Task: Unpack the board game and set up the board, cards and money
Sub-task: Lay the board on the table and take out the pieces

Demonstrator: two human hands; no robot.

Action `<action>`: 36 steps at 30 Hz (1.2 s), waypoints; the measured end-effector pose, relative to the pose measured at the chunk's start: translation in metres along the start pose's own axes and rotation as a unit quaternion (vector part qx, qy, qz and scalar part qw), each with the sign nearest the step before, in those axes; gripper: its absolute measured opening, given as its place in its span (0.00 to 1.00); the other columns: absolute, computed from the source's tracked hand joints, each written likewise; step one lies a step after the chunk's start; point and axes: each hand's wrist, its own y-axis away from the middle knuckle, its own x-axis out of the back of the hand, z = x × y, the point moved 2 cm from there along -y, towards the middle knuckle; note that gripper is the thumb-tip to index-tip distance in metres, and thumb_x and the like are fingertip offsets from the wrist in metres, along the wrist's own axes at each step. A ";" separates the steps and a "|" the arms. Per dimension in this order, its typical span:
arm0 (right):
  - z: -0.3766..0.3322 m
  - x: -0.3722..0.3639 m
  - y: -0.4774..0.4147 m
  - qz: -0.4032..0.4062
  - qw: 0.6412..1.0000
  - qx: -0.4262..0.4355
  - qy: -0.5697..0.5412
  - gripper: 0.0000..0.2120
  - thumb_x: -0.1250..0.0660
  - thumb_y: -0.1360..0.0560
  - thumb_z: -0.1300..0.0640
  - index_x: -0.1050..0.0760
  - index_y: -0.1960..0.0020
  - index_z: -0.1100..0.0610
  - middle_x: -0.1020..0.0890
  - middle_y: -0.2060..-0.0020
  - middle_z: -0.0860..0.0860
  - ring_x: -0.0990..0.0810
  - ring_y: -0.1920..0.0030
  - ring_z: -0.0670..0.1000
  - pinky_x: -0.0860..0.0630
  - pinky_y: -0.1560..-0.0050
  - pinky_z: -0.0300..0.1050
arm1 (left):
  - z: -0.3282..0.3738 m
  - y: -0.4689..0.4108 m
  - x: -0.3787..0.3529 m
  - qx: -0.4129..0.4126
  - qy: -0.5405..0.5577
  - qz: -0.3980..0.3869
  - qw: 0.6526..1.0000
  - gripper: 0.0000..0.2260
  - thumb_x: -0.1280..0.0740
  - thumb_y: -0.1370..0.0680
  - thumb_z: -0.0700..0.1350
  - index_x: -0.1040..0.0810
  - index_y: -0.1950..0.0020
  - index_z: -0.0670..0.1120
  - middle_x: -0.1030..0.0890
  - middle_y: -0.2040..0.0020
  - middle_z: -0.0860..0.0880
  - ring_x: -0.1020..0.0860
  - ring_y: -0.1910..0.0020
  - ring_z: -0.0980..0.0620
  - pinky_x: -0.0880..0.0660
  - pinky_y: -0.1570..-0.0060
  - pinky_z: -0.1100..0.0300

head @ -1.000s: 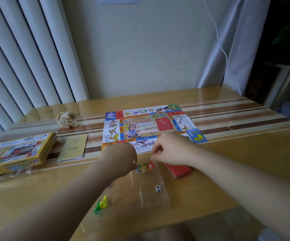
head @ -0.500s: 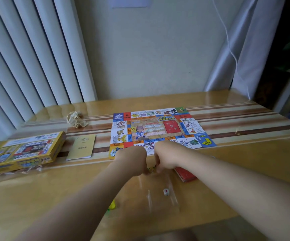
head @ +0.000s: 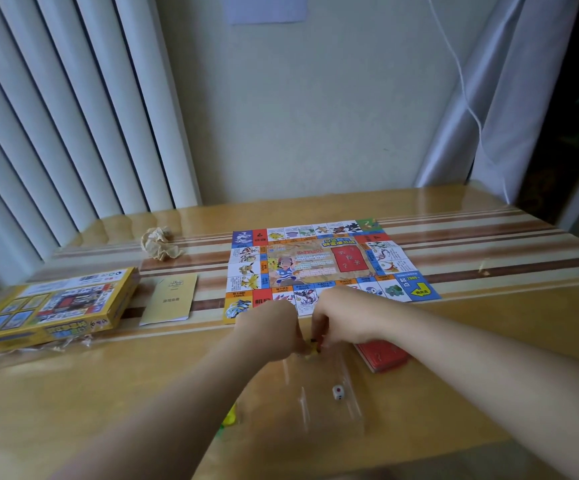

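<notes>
The colourful game board [head: 329,261] lies unfolded flat on the table [head: 73,393]. In front of its near edge my left hand [head: 270,329] and my right hand [head: 343,315] meet, both pinching a small clear plastic bag [head: 319,393] that shows a bit of yellow content [head: 312,349] between the fingers. A white die [head: 338,393] lies inside or under the bag. A red card stack [head: 383,356] sits just under my right wrist. Yellow and green pawns [head: 229,419] peek out beside my left forearm.
The yellow game box [head: 49,306] lies at the left with torn wrap in front of it. A beige rule booklet [head: 170,299] sits between box and board. A crumpled paper ball [head: 160,242] rests further back. Wall and vertical blinds stand behind the table.
The view has tilted up and shifted. My hands stay together at the top of the bag; the colourful contents between them are now mostly hidden. The die and pawns stay put.
</notes>
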 end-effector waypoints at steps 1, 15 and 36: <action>0.001 0.001 0.001 -0.002 1.000 0.005 -0.001 0.11 0.29 0.28 0.59 0.18 0.45 0.55 0.16 0.51 0.50 0.20 0.50 0.50 0.25 0.51 0.41 | 0.000 0.001 0.000 0.000 0.008 0.002 1.000 0.15 0.31 0.27 0.57 0.16 0.49 0.47 0.20 0.60 0.51 0.21 0.56 0.50 0.24 0.56 0.56; -0.005 0.003 -0.004 0.001 0.997 0.026 0.069 0.09 0.26 0.31 0.55 0.21 0.52 0.55 0.20 0.58 0.50 0.23 0.57 0.52 0.29 0.62 0.43 | -0.002 0.010 0.001 -0.029 0.098 0.022 0.995 0.10 0.29 0.27 0.50 0.18 0.47 0.49 0.21 0.56 0.52 0.23 0.56 0.51 0.25 0.54 0.57; 0.019 0.036 0.010 0.060 0.929 -0.015 -0.364 0.18 0.33 0.25 0.66 0.26 0.35 0.61 0.16 0.59 0.54 0.17 0.63 0.47 0.19 0.54 0.38 | -0.010 0.006 0.040 -0.022 0.436 0.103 0.894 0.08 0.26 0.28 0.43 0.24 0.56 0.45 0.17 0.65 0.52 0.17 0.60 0.52 0.20 0.54 0.54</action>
